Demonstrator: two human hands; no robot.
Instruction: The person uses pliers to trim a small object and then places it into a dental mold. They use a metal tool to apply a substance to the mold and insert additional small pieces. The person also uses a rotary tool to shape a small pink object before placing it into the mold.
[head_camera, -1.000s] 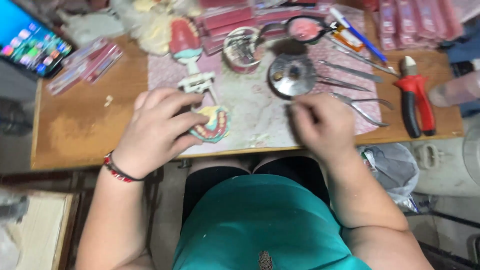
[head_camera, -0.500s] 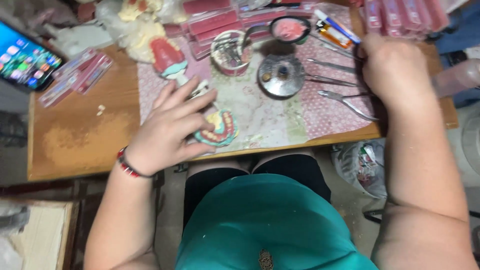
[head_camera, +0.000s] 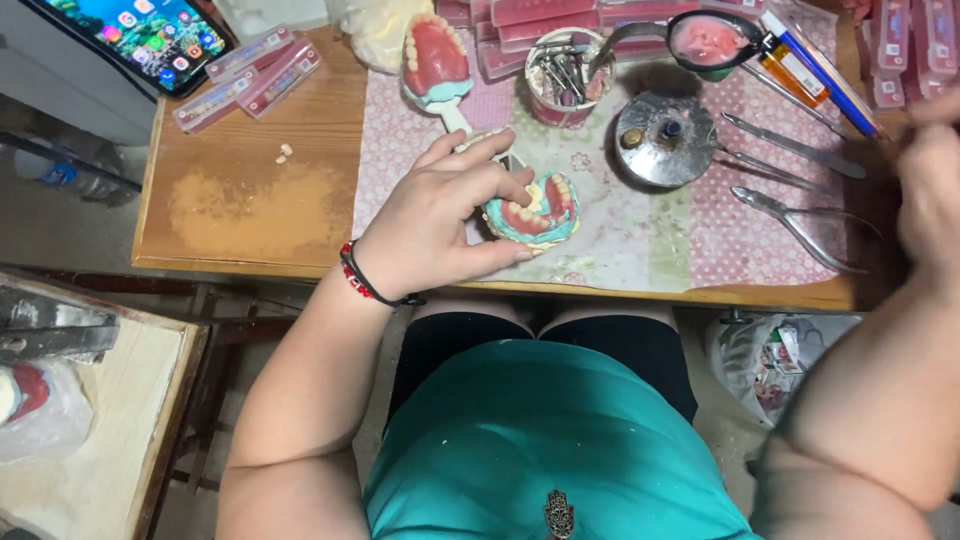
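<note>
Left hand (head_camera: 440, 225) is gripping the denture model (head_camera: 530, 212) on the patterned mat (head_camera: 620, 240), fingers curled; right hand (head_camera: 930, 185) is hovering blurred near the pliers (head_camera: 800, 228); its grip cannot be told.

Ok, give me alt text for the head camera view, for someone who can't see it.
A seated person's left hand grips a denture model with pink gums on a wooden table, while the blurred right hand is raised at the right edge near metal pliers. A round metal dish, a cup of small tools and a phone lie around.

Bright even light, soft shadows, right hand (head_camera: 930, 190) motion-blurred
</note>
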